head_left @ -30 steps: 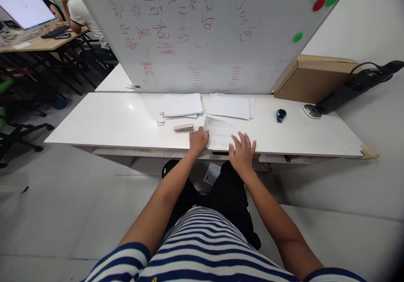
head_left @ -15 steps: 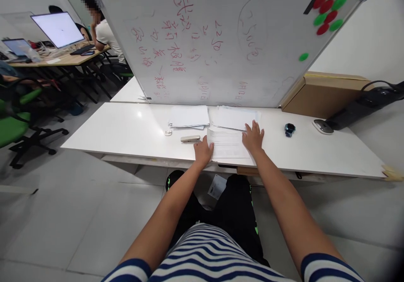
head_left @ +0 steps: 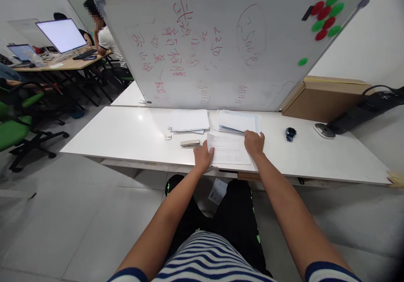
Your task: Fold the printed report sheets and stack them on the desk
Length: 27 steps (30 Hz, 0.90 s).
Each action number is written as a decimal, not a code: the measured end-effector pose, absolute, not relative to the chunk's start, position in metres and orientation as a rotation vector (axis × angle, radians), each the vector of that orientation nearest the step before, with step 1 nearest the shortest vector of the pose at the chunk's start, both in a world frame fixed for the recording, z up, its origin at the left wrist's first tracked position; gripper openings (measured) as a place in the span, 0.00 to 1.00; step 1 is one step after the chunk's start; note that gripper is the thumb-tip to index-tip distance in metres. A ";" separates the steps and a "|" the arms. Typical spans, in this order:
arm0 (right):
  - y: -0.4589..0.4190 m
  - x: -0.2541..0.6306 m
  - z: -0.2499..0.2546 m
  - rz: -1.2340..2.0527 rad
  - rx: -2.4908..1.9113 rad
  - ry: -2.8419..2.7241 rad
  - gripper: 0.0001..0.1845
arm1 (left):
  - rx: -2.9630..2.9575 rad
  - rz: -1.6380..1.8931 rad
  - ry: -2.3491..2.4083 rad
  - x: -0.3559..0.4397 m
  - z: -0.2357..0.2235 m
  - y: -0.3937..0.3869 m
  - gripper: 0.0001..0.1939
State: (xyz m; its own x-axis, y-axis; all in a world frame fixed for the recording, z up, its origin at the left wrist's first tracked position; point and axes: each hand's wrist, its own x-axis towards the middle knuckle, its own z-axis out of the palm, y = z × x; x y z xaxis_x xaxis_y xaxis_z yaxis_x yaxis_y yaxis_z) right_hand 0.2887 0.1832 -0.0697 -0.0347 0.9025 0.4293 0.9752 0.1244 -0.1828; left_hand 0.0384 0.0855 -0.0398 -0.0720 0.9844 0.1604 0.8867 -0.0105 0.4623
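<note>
A printed sheet of paper (head_left: 229, 150) lies near the front edge of the white desk. My left hand (head_left: 203, 155) is closed on its left edge, thumb on top. My right hand (head_left: 254, 142) has its fingers curled in a pinch at the near right corner of the right paper stack (head_left: 236, 120); the top sheet there is slightly raised, with a bluish shadow beneath. Left of that stands another paper stack (head_left: 189, 119). A stapler (head_left: 190, 143) rests just left of my left hand, and a small white object (head_left: 167, 137) lies farther left.
A whiteboard (head_left: 221, 50) with red writing and round magnets stands behind the stacks. To the right are a watch (head_left: 290, 134), a computer mouse (head_left: 324, 131), a cardboard box (head_left: 325, 99) and a black cylindrical object (head_left: 362, 110). Another person (head_left: 105, 38) sits at a desk at far left.
My right hand's spread fingers have curled in at the right stack's corner, and its top sheet has lifted a little. My left hand stays on the printed sheet. The view has tilted slightly upward.
</note>
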 end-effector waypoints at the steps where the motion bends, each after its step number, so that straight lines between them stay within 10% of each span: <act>1: 0.183 0.289 -0.070 -0.257 -1.813 -1.943 0.20 | 1.983 0.667 2.053 0.038 -0.040 0.086 0.21; 27: 0.012 0.278 -0.080 -0.159 -1.337 -2.127 0.16 | 1.911 0.840 1.854 0.029 -0.031 0.082 0.21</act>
